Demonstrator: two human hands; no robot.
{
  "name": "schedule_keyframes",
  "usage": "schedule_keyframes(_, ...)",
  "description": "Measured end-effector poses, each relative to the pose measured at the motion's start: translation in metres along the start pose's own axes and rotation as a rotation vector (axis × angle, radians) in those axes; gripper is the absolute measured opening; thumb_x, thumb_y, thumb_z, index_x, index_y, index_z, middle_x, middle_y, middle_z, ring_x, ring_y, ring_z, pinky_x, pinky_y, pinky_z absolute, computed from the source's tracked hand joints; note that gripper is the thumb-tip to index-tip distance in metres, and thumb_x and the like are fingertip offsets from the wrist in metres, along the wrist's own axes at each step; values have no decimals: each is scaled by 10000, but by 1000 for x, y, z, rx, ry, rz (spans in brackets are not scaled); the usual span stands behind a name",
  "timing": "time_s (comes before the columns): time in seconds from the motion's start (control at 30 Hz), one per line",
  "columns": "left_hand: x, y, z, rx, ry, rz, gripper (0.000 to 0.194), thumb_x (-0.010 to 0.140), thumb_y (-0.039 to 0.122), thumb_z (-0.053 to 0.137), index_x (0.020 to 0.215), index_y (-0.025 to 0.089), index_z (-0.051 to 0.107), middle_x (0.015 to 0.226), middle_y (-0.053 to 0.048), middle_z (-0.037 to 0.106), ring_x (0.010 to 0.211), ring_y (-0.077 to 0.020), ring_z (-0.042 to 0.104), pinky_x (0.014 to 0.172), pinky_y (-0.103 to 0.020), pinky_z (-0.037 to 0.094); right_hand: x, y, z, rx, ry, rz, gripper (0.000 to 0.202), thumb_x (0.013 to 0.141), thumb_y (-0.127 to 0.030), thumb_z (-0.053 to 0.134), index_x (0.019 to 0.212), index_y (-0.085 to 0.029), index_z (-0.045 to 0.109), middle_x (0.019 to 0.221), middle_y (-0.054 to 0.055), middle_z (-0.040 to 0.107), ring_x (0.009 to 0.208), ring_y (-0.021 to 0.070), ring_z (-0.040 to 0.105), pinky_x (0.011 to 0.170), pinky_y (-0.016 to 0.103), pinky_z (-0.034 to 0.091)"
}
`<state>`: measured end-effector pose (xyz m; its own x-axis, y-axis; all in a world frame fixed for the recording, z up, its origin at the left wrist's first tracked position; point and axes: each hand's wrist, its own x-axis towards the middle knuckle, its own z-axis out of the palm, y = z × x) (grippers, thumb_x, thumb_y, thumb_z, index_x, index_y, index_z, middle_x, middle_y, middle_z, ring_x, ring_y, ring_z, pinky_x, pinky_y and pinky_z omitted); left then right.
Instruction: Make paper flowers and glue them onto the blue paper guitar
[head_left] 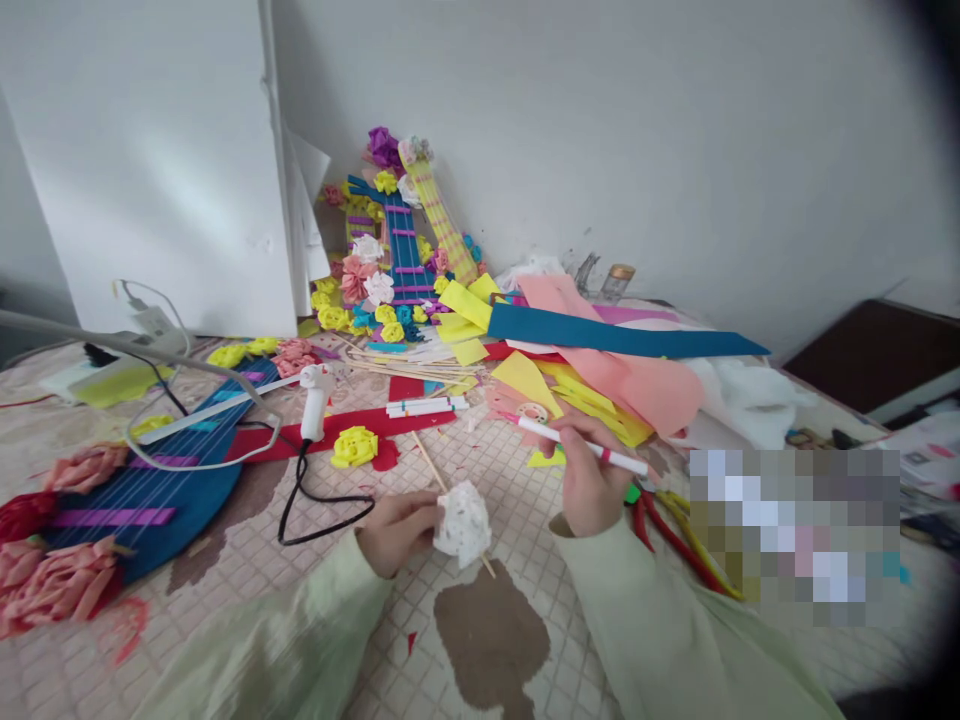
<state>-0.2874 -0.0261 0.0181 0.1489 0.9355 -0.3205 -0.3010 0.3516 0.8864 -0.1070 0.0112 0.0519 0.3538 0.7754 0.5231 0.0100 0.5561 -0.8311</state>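
My left hand (pixel 401 530) pinches a white crepe paper flower (pixel 465 522) at its left edge. A thin wooden stick (pixel 427 458) runs along the flower, with both ends showing; whether it passes through or behind is hidden. Raised to the right of the flower, my right hand (pixel 592 485) grips a white marker (pixel 541 430) with a pink tip pointing left, apart from the petals. Several more white markers (pixel 426 407) lie together on the table beyond. A yellow paper flower (pixel 355 447) rests near them, beside a white glue gun (pixel 315 400) with a black cord.
On the left lies a blue guitar-shaped piece (pixel 202 490) with pink flowers. More decorated guitar shapes (pixel 403 240) lean against the back wall. Thin sticks (pixel 420 365), yellow sheets (pixel 525 380), a blue strip (pixel 622 330) and pink paper (pixel 645 390) cover the back right.
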Motion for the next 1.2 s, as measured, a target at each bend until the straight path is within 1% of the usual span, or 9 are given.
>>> schedule_keyframes(0.1, -2, 1, -3, 312, -11, 76, 86, 542, 206, 641, 598, 144, 662, 559, -14, 641, 532, -133, 566, 535, -219, 447, 7, 6, -3, 42, 12, 73, 100, 708, -223, 507, 668, -152, 565, 570, -18, 522, 481, 99, 513, 459, 237, 405)
schedule_keyframes(0.27, -11, 12, -5, 678, 229, 376, 98, 581, 250, 628, 644, 179, 655, 516, -9, 627, 430, -118, 551, 425, -183, 420, 13, 6, -5, 105, 17, 134, 86, 699, -213, 520, 660, -148, 561, 568, -24, 527, 478, 89, 510, 449, 221, 392)
schedule_keyframes(0.4, -14, 37, 4, 712, 143, 496, 177, 700, 262, 508, 788, 155, 618, 493, -4, 584, 392, -108, 518, 396, -191, 408, 21, 9, -7, 179, 61, 161, 91, 690, -204, 518, 632, -142, 552, 512, -31, 521, 447, 80, 479, 423, 207, 367)
schedule_keyframes(0.53, 7, 69, 23, 1029, 151, 653, 219, 703, 217, 506, 896, 170, 595, 759, -45, 636, 656, -146, 587, 644, -243, 453, 30, 15, -11, 223, 121, 187, 99, 687, -210, 514, 617, -145, 538, 453, -45, 496, 414, 74, 444, 404, 198, 346)
schedule_keyframes(0.63, 41, 77, 36, 1329, 147, 551, 309, 650, 194, 573, 958, 165, 570, 954, -77, 582, 777, -189, 569, 748, -295, 423, 35, 18, -13, 234, 172, 192, 92, 671, -217, 517, 613, -147, 531, 450, -50, 491, 403, 72, 436, 392, 194, 337)
schedule_keyframes(0.73, 80, 67, 40, 1394, 141, 449, 323, 632, 190, 626, 945, 148, 562, 983, -93, 555, 874, -222, 532, 796, -359, 399, 39, 20, -15, 224, 209, 188, 101, 657, -222, 524, 594, -144, 522, 451, -52, 486, 394, 64, 424, 385, 189, 325)
schedule_keyframes(0.9, 118, 43, 38, 1376, 77, 341, 246, 805, 267, 444, 1013, 146, 495, 1030, -64, 524, 869, -170, 529, 734, -373, 446, 44, 20, -18, 210, 236, 191, 113, 641, -232, 526, 577, -140, 517, 447, -49, 482, 397, 62, 419, 382, 185, 317)
schedule_keyframes(1.03, 113, 39, 41, 1252, 26, 385, 190, 778, 257, 487, 906, 129, 544, 898, -45, 572, 765, -144, 551, 675, -323, 458, 45, 19, -19, 223, 218, 198, 105, 641, -226, 525, 585, -138, 522, 440, -47, 475, 391, 67, 418, 373, 188, 316)
schedule_keyframes(1.2, 69, 42, 42, 1020, 6, 487, 146, 674, 247, 566, 759, 130, 588, 652, -18, 616, 605, -118, 555, 520, -200, 412, 41, 13, -18, 305, 117, 232, 106, 661, -215, 516, 594, -136, 534, 454, -36, 488, 400, 73, 437, 373, 193, 323)
